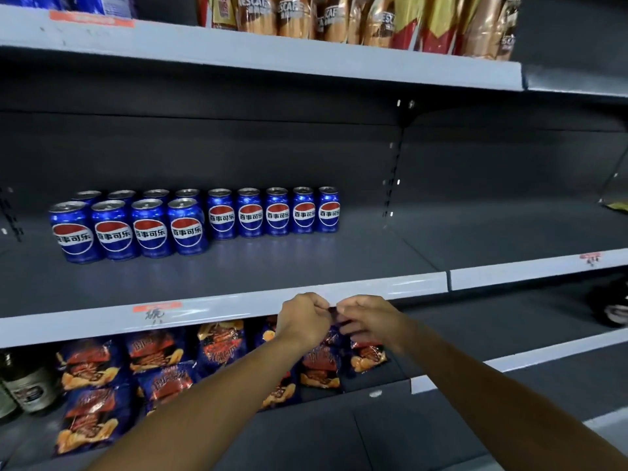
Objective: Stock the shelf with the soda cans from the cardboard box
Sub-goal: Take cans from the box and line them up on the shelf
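Several blue soda cans [190,222] stand upright on the middle shelf [238,277], a long back row and a shorter front row at the left. Both of my hands hover side by side in front of that shelf's grey front edge [221,309], below and to the right of the cans. My left hand [302,319] is curled into a fist with nothing visible in it. My right hand [368,319] also has its fingers curled, slightly blurred, and no can in it. The cardboard box is out of view.
The right part of the middle shelf [492,232] is bare dark metal. Below it lie several blue and orange snack bags [156,362] and glass jars [27,385] at the far left. The top shelf holds coffee packs [373,18].
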The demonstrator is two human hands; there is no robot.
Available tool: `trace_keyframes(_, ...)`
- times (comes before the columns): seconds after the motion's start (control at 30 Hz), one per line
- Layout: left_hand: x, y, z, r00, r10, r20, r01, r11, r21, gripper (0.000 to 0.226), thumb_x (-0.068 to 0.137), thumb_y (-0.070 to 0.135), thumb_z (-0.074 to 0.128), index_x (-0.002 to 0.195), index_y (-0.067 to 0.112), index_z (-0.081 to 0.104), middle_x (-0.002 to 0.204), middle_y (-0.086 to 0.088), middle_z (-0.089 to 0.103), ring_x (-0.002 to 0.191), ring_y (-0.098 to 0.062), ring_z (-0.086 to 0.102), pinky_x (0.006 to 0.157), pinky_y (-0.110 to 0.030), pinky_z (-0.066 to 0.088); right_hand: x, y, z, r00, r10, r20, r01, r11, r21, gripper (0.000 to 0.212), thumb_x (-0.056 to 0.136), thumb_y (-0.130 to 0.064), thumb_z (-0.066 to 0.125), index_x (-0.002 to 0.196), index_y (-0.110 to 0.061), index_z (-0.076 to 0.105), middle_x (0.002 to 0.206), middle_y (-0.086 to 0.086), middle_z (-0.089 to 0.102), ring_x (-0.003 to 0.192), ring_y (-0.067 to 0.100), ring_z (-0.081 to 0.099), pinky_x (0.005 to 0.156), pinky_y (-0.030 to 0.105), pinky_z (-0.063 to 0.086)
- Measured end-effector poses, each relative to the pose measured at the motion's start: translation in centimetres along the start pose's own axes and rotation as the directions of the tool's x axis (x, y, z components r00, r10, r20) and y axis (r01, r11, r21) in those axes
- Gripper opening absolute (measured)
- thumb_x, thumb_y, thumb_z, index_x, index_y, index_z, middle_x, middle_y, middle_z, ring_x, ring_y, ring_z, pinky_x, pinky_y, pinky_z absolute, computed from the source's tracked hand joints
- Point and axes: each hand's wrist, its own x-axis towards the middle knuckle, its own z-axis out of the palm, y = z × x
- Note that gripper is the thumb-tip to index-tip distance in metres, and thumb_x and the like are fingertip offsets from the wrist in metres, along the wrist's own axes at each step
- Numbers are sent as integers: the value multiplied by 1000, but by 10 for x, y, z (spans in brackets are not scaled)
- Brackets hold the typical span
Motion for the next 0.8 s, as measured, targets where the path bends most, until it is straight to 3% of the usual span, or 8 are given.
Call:
trace_keyframes(0.1, -2, -3, 11, 996, 23, 85, -28, 998, 59, 22, 88, 12, 51, 92, 20, 71, 98, 4, 69, 91, -14, 63, 75, -24, 50, -1, 17, -7, 996, 78, 52, -79, 997, 14, 11, 90, -27, 63, 96, -18, 63, 99, 3, 67, 92, 20, 64, 85, 35, 50)
trace_keyframes(0.2, -4, -12, 21, 978, 43, 203, -69, 991, 119, 24, 90, 14, 52, 94, 15, 75, 96, 4, 70, 85, -11, 61, 71, -20, 46, 4, 38, -6, 988, 145, 56, -145, 989, -2, 16, 88, -29, 65, 101, -21, 61, 103, 2, 65, 96, 21, 63, 92, 39, 50)
trace_keyframes(0.3, -1, -30, 31, 945, 28, 325, -91, 980, 179, 22, 88, 16, 54, 87, 15, 76, 92, -1, 73, 88, -18, 65, 75, -29, 52, 9, 62, 3, 977, 210, 45, -210, 978, 0, 15, 93, -28, 60, 107, -24, 59, 104, 1, 65, 91, 16, 64, 81, 32, 51)
trace_keyframes(0.4, 2, -56, 46, 892, -36, 450, -61, 978, 199, 19, 85, 18, 54, 76, 12, 69, 83, -11, 68, 80, -24, 63, 65, -28, 44, 14, 88, 13, 957, 285, 58, -286, 958, 6, 12, 92, -28, 60, 105, -26, 60, 108, 3, 66, 94, 18, 64, 77, 30, 50)
trace_keyframes(0.47, 2, -75, 56, 858, -80, 507, -24, 980, 196, 15, 87, 21, 54, 77, 16, 65, 78, -8, 58, 73, -17, 54, 63, -26, 36, 16, 106, 21, 941, 331, 66, -332, 943, 2, 17, 93, -30, 59, 109, -24, 59, 111, 4, 64, 100, 21, 63, 81, 32, 50)
trace_keyframes(0.6, 3, -115, 78, 781, -141, 609, -9, 972, 236, 22, 88, 20, 54, 82, 4, 67, 79, -7, 57, 74, -18, 53, 62, -27, 36, 20, 140, 37, 910, 410, 70, -411, 911, 13, 22, 95, -28, 57, 115, -21, 54, 112, 3, 63, 100, 20, 62, 87, 34, 49)
trace_keyframes(0.7, 3, -141, 94, 702, -195, 685, -32, 952, 304, 11, 91, 17, 55, 83, 10, 58, 84, -8, 52, 78, -17, 47, 64, -28, 32, 22, 165, 49, 882, 468, 52, -470, 883, 19, 17, 95, -26, 57, 111, -23, 54, 106, 1, 63, 92, 17, 63, 83, 31, 50)
trace_keyframes(0.8, 0, -163, 113, 662, -230, 713, -89, 921, 379, 15, 91, 20, 56, 79, 11, 54, 81, -6, 53, 76, -17, 49, 61, -26, 34, 23, 194, 56, 853, 520, 47, -520, 854, -7, 20, 96, -25, 56, 115, -21, 57, 111, 3, 63, 101, 22, 64, 88, 34, 50)
